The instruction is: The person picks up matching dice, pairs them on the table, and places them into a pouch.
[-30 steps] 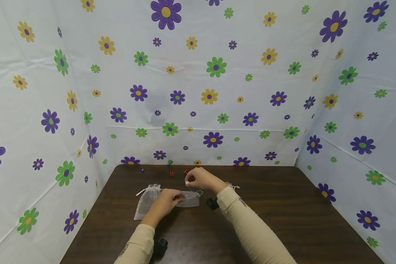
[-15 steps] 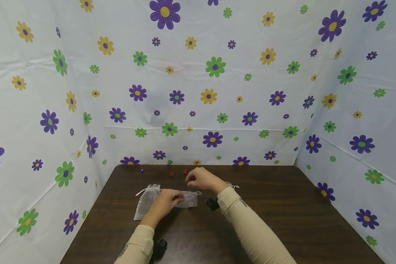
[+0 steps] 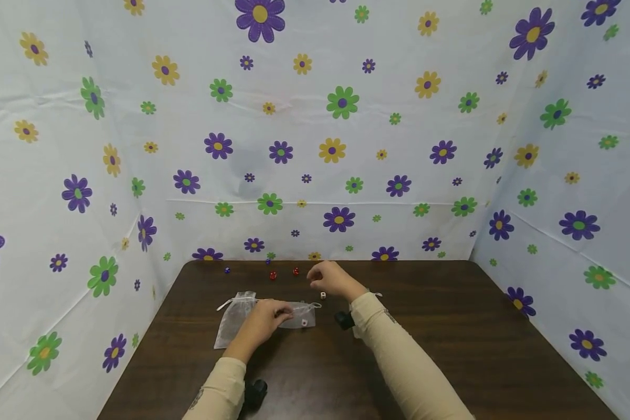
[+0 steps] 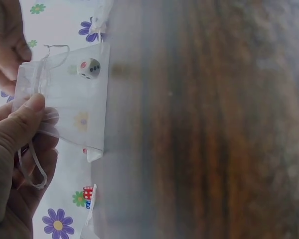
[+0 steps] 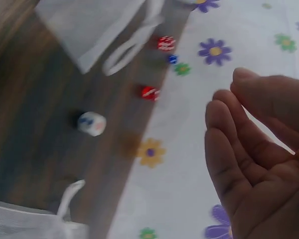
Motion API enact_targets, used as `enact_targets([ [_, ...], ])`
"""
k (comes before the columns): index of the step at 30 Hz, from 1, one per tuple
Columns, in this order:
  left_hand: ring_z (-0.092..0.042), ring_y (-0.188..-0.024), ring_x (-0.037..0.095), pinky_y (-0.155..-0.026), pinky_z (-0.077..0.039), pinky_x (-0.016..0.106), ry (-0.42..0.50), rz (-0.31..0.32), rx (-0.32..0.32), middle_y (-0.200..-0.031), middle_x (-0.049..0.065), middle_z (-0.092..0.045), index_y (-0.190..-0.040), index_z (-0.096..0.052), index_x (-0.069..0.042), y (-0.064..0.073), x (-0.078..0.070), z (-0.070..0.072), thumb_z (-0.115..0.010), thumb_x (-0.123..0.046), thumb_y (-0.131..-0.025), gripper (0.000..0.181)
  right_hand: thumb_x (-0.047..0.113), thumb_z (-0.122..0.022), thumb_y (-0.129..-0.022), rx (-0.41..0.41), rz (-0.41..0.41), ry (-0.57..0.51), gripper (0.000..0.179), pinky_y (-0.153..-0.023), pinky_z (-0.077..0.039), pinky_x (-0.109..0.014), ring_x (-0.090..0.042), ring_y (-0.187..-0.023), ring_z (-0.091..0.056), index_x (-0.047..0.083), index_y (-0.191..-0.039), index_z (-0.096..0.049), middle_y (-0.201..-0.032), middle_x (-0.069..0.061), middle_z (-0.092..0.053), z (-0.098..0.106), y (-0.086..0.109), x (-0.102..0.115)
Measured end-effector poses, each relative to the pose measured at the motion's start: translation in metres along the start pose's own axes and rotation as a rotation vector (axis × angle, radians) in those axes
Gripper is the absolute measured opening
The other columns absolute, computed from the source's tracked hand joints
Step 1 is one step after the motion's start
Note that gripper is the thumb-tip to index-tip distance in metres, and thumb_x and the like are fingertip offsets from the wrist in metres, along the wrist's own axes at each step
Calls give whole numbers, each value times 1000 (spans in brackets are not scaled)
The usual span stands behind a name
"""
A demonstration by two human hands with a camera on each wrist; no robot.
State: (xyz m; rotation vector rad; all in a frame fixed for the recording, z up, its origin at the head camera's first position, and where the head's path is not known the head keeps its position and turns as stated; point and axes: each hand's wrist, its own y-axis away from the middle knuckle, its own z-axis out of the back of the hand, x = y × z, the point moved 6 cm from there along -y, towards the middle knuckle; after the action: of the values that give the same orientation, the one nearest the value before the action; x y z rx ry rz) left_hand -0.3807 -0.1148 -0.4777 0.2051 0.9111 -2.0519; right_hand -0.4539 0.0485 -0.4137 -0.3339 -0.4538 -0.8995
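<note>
My left hand point(image 3: 265, 319) pinches a small sheer white drawstring bag point(image 4: 65, 107) near its mouth. A white die point(image 4: 88, 68) lies inside the bag and shows through the mesh. My right hand point(image 3: 336, 280) hovers above the table just right of the bag. Its fingers are loosely bent with nothing between them, as the right wrist view shows. Below it, another white die point(image 3: 322, 296) sits on the dark table.
Two red dice point(image 3: 273, 275) and two blue dice point(image 3: 227, 270) lie toward the table's back edge. A second sheer bag point(image 3: 236, 321) lies left, partly behind my left hand. Another bag point(image 5: 35, 221) is mostly covered by my right arm. Flowered cloth point(image 3: 304, 128) encloses the table.
The white die left my right fingers and is now in the held bag. My right hand then moved right, and another white die came into sight. My left hand kept its place.
</note>
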Motion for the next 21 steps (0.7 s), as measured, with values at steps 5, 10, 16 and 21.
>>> enact_targets([
  [5,-69,-79,10,-71,-57,31,-8,3,1,-86,-3,-75,-90,-78,-13,0,-1,1,-80,-6,-85,8,-2,-73,-90,-24,-74,-21,19,-86,-56,-40,-24,-94,-68,-3,-110,-73,-102,-11,-73,-10,-4,-28],
  [10,-67,-78,9,-69,-56,30,-27,11,14,-87,-4,-75,-91,-78,-14,2,0,2,-80,-8,-86,8,-3,-78,-85,-48,-144,-27,20,-85,-56,-39,-25,-93,-67,-3,-104,-75,-98,-9,-73,-25,-6,-57],
  [16,-66,-76,7,-67,-55,28,-22,9,11,-87,-4,-75,-90,-78,-15,3,2,5,-81,-9,-86,8,-4,-78,-85,-55,-199,-63,18,-83,-56,-41,-25,-92,-66,-2,-103,-74,-96,-10,-71,-42,-8,-74],
  [21,-66,-76,7,-67,-55,29,-19,19,10,-88,-3,-75,-91,-78,-15,3,2,8,-80,-8,-86,8,-7,-76,-84,-95,-210,-43,13,-79,-55,-39,-21,-83,-64,-2,-97,-75,-89,-9,-70,-47,-9,-74],
])
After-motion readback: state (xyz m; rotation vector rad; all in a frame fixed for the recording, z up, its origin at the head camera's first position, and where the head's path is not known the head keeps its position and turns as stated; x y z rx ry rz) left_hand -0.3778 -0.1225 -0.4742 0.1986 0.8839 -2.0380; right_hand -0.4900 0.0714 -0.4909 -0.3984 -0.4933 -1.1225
